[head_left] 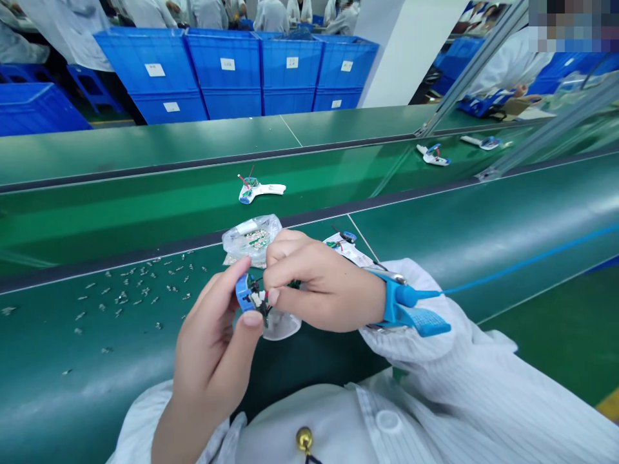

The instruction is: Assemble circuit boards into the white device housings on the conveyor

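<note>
Pinching wired blue module [252, 298], bin labels [227, 64] unreadable

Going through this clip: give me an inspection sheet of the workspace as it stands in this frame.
Surface: green conveyor belt, in sections.
Job's things: blue-and-white wired assembly between the hands; clear plastic bag of what look like small circuit boards just beyond it.
Clutter: small metal parts scattered on the belt; another wired assembly further across.
Hands: left hand grips the assembly; right hand pinches it.
Cables: blue cord runs from a blue wrist strap; thin wires on the assembly.
Surroundings: stacked blue crates; people in white smocks beyond.
</note>
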Motion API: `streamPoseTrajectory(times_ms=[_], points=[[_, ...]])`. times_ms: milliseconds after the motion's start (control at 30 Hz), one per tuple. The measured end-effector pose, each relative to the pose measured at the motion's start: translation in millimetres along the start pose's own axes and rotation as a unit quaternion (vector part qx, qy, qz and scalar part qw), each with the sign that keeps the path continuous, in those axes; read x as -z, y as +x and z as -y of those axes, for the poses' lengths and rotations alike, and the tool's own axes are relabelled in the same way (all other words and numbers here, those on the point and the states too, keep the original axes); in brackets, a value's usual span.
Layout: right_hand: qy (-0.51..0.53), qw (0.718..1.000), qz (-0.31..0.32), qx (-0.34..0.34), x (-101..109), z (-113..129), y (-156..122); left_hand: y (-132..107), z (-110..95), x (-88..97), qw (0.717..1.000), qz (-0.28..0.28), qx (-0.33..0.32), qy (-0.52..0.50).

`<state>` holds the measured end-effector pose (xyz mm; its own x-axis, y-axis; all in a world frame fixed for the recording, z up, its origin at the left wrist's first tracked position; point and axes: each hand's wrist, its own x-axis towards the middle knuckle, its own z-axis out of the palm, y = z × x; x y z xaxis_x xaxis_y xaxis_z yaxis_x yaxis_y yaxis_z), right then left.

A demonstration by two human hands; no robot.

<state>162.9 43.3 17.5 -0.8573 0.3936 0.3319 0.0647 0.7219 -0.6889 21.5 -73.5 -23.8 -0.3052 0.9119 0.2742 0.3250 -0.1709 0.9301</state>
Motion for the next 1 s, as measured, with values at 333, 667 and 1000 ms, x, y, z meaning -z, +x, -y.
streamPoseTrajectory(times_ms=[333,667,1000], points=[[-0.007,0.997,0.073,0.028,11,9,7,-2,-4,3.7,0.996,0.025,0.040,-0.074],[-0.032,0.990,0.136,-0.009,16,13,14,2,-4,10.0,0.998,0.063,-0.011,0.006],[-0.089,0.981,0.168,-0.043,14,21,14,3,-7,11.7,0.969,0.097,-0.121,0.191]])
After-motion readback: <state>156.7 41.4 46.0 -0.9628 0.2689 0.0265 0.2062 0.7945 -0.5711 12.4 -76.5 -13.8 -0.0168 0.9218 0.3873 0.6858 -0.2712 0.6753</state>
